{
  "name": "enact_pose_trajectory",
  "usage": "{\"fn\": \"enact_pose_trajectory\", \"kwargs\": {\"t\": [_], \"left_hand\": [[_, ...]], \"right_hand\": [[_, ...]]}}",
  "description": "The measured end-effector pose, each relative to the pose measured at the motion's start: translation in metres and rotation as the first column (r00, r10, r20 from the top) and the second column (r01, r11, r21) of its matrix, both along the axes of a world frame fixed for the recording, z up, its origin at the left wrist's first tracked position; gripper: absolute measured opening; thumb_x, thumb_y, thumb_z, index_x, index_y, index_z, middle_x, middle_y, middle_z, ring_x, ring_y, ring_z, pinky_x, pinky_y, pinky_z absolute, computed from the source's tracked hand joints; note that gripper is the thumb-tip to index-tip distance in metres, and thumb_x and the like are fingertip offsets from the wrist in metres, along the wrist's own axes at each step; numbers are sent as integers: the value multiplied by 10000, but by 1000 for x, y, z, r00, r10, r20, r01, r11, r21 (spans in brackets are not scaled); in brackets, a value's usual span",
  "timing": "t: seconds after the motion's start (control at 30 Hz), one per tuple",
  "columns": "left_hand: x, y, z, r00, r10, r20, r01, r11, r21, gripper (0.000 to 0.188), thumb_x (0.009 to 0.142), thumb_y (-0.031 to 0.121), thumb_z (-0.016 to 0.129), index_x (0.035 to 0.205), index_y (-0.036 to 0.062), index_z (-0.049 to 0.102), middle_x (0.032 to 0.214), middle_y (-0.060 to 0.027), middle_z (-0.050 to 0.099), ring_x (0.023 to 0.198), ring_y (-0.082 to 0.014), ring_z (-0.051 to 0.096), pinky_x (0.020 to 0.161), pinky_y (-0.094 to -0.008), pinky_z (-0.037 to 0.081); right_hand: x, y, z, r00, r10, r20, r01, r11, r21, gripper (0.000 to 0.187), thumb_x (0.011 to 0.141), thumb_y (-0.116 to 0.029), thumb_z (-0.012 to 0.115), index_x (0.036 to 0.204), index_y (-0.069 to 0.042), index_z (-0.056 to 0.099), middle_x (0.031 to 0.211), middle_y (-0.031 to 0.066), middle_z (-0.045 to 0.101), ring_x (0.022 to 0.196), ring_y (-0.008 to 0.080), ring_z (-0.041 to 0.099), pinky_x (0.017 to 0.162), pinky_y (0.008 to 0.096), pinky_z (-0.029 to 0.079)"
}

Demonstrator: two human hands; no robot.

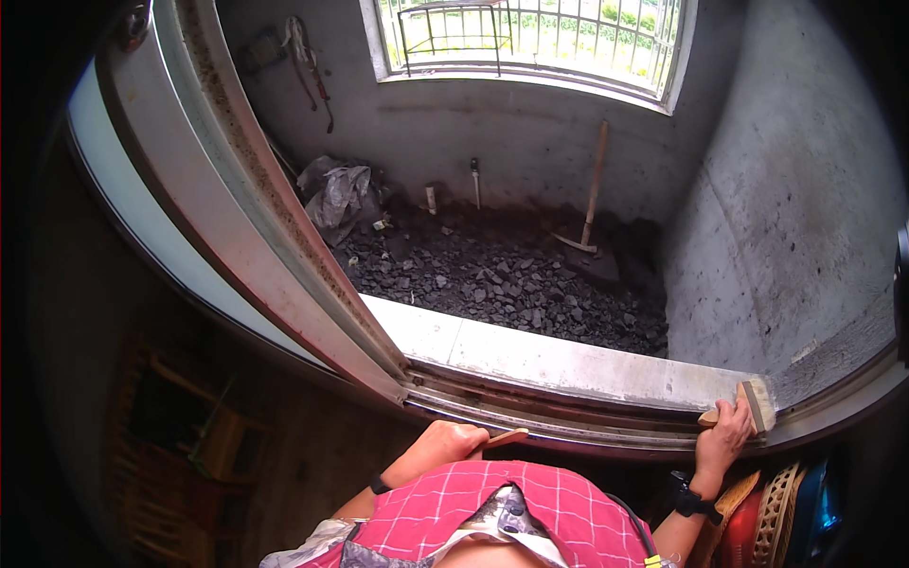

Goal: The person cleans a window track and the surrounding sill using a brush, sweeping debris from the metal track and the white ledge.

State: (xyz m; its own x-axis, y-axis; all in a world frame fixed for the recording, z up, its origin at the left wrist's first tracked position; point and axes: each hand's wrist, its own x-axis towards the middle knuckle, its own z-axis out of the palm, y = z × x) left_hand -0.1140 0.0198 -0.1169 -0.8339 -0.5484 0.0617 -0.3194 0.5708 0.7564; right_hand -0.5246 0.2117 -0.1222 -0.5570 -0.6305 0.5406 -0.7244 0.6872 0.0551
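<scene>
My right hand is closed around a wooden-handled brush with pale bristles. The bristles are at the right end of the white window sill, by the grey side wall. Close to my body, just inside the window track, my left hand forms a fist around a flat wooden piece whose end sticks out to the right. The rest of that piece is hidden, so its kind cannot be made out. Dark marks show on the sill and along the track.
Beyond the sill lies a bed of broken coal with a pickaxe leaning on the back wall. A grey plastic sack sits left. The sliding window frame flanks my left. Baskets stand at lower right.
</scene>
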Motion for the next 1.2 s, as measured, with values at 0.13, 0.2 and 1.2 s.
{"fn": "enact_pose_trajectory", "kwargs": {"t": [0.13,0.2,1.2], "left_hand": [[0,0,-5,1000,-19,-7,18,1000,-13,64,798,74,614,811,23,578,702,-156,597,667,-355,635,595,-439,488],[1,0,-10,1000,-16,5,16,1000,-19,62,799,77,615,812,29,579,700,-153,597,664,-353,635,592,-440,489],[3,-3,-8,998,-43,46,41,998,37,74,810,120,631,821,52,606,674,-156,612,656,-354,646,594,-440,497]], "right_hand": [[9,-5,-1,991,0,136,0,1000,2,278,764,38,591,1015,-61,656,1186,153,556,1203,361,508,1032,453,398],[10,-9,1,982,-38,183,31,999,41,269,756,32,612,1001,-67,660,1183,150,559,1226,356,497,1038,452,395],[18,-18,-17,996,-75,44,74,997,27,176,792,-20,625,951,-64,686,1141,113,584,1259,335,470,1041,457,392]]}}
